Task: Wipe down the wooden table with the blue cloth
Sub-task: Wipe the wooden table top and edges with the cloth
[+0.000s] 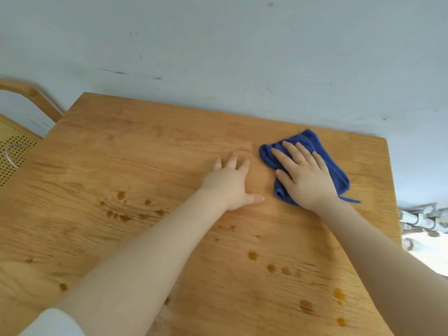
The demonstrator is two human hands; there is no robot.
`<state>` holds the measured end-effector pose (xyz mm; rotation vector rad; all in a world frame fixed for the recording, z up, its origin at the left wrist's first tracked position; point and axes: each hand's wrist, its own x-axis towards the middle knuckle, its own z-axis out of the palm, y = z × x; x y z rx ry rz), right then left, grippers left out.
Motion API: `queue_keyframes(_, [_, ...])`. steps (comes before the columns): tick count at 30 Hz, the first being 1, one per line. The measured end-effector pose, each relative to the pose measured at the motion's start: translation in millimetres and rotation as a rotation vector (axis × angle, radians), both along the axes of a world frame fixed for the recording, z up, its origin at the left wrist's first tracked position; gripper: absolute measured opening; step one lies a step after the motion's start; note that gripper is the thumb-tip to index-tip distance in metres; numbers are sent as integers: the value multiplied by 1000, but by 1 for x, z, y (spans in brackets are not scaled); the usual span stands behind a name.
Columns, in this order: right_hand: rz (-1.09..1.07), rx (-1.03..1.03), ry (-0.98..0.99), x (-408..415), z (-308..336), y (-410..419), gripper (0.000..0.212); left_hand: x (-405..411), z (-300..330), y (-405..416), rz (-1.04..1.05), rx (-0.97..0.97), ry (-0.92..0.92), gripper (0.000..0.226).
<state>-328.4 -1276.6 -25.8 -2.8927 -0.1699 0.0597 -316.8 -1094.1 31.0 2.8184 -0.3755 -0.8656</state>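
Two bare forearms reach out from the bottom of the view, a white sleeve (pixel 52 322) showing at the lower left corner. Both hands are down on the wooden table (pixel 126 161). Left hand (pixel 229 184) lies flat on bare wood, fingers spread, thumb out to the side, holding nothing. Right hand (pixel 304 177) presses palm-down on the blue cloth (pixel 335 169), fingers straight and fanned across it. One cloth, bunched and folded, sits toward the far right of the tabletop, near the far edge and well in from the right edge, a loose thread trailing at its near corner. The two hands are just beside each other, a strip of wood between them.

Look left: wide open wood runs all the way to the left edge. Dark brown spots (pixel 121 195) dot the surface in two loose groups, one left of the left forearm, another between the forearms and toward the near right (pixel 253 255); too blurred for an exact count. The far edge meets a pale blue wall (pixel 218 44). One wooden chair (pixel 21 132) with a perforated seat stands off the far left corner.
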Motion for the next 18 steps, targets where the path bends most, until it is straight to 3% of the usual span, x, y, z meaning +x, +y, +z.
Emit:
queue_keyframes(5, [133,41,-37,-1,2,-18,62,-2,-2,-16,11,105,-12,114])
queue_keyframes(7, [68,21,-95,25,-1,-28,60,-1,-5,-17,19,114,-14,115])
queue_keyframes(11, [-86,8,19,54,-5,-35,46,-2,-9,-16,24,119,-13,113])
queue_keyframes(14, [-82,-2,21,21,-1,-21,47,-5,-10,-16,18,131,-15,113])
queue_keyframes(18, [130,-10,40,-41,6,0,59,-4,-6,-17,14,130,-13,112])
